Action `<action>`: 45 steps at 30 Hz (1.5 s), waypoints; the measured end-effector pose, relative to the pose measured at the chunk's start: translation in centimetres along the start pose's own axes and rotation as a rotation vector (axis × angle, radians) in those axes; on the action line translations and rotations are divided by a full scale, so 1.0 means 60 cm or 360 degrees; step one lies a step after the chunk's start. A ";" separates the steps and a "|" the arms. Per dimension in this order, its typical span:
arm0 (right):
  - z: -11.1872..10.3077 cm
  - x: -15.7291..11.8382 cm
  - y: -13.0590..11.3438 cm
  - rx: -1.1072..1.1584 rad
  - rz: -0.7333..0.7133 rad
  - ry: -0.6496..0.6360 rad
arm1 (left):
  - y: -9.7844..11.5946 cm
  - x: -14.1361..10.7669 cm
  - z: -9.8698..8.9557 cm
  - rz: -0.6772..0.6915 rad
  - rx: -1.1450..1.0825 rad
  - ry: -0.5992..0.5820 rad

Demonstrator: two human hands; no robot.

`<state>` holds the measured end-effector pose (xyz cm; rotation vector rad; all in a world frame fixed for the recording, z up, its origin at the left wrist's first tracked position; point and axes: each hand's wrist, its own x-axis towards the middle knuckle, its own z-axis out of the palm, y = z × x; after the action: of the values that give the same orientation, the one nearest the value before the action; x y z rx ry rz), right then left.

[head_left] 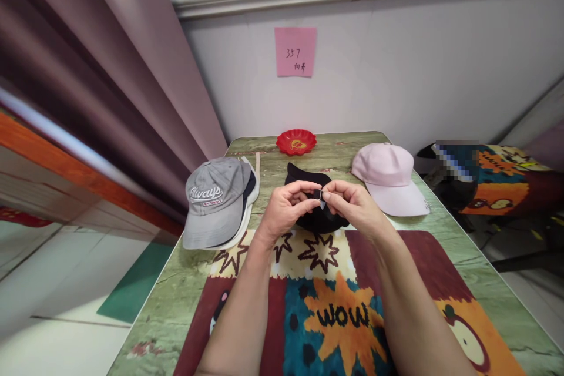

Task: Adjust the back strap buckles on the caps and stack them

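A black cap (311, 176) lies in the middle of the table, partly covered by my hands. Over it, my left hand (288, 205) pinches the near side of a small metal buckle (319, 194), which looks to be on the cap's strap. From the other side my right hand (352, 202) pinches the same spot with thumb and forefinger. A small pale tip shows under the buckle. How the strap runs through it is hidden by my fingers.
Stacked caps, a grey one (218, 194) on top, sit at the left. A pink cap (390, 173) rests at the right. Behind stands a red scalloped dish (296, 142) near the wall. A colourful mat (343, 317) covers the table's (154, 305) near part.
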<state>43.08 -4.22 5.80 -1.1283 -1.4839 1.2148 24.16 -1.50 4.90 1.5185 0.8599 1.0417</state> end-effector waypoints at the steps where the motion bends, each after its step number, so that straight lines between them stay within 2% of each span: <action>1: 0.001 0.000 -0.001 0.0002 0.0012 0.0010 | 0.001 0.000 0.001 -0.0001 0.0004 0.0004; 9: 0.009 0.001 -0.001 0.0023 0.0031 0.0050 | 0.000 -0.001 0.000 -0.0006 0.0107 0.0022; 17: -0.012 -0.007 0.002 -0.0154 0.0048 0.0046 | 0.000 0.000 -0.016 0.0009 0.0116 0.0048; 21: -0.014 -0.007 0.001 -0.0183 -0.0028 0.0071 | 0.005 -0.002 -0.014 -0.0021 0.0103 -0.0003; 34: 0.003 -0.003 -0.007 -0.0175 -0.0084 0.0087 | 0.001 -0.003 -0.006 0.0047 0.0242 -0.0010; 36: 0.004 -0.002 -0.006 -0.0184 -0.0078 0.0101 | 0.001 -0.003 -0.005 0.0069 0.0266 0.0017; 40: -0.001 -0.002 -0.001 -0.0256 -0.0115 0.0144 | 0.003 0.000 -0.004 0.0247 0.0375 0.0144; 45: -0.009 -0.005 0.002 -0.0436 -0.0274 -0.0006 | 0.010 0.001 0.000 0.0299 0.0460 0.0240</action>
<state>43.69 -4.42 5.73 -1.1483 -1.7502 0.9157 24.19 -1.56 5.52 1.8070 1.0220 1.2208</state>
